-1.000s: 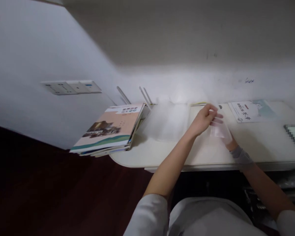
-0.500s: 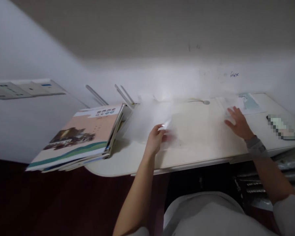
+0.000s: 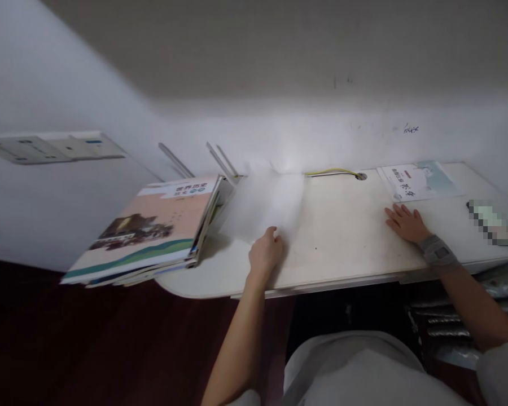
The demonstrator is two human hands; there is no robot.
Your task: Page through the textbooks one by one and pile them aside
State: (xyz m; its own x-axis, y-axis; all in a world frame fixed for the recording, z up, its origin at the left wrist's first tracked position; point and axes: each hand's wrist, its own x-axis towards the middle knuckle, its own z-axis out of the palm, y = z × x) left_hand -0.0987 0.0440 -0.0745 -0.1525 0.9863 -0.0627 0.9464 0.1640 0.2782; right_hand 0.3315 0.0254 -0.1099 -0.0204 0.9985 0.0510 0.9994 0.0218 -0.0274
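From my remote seat, the work in hand centres on the clear plastic sheets (image 3: 266, 200). They lie flat on the worktop (image 3: 342, 254), just right of the stack of books (image 3: 152, 231) and up against the back wall. As far as I can judge, they are down and settled, not lifted. The stack of books sits tilted at the worktop's left end, with its near corner hanging out past the edge. Nothing rests on the stack, and neither hand touches it. A single booklet (image 3: 419, 180) lies well apart at the far right, beside the hole where a yellow cable (image 3: 331, 170) runs in. So the sheets and the booklet are laid out separately, and the books are piled together.

My left hand (image 3: 265, 254) reaches forward with the forearm straight. The knuckles are up and the fingers are curled at the near edge of the sheets. The plastic is so pale and blurred there that I cannot tell whether the fingers pinch a sheet or only rest on it. My right hand (image 3: 406, 223) lies flat, palm down, with the fingers spread on bare worktop just below the booklet. It holds nothing (a grey band (image 3: 438, 252) wraps that wrist).
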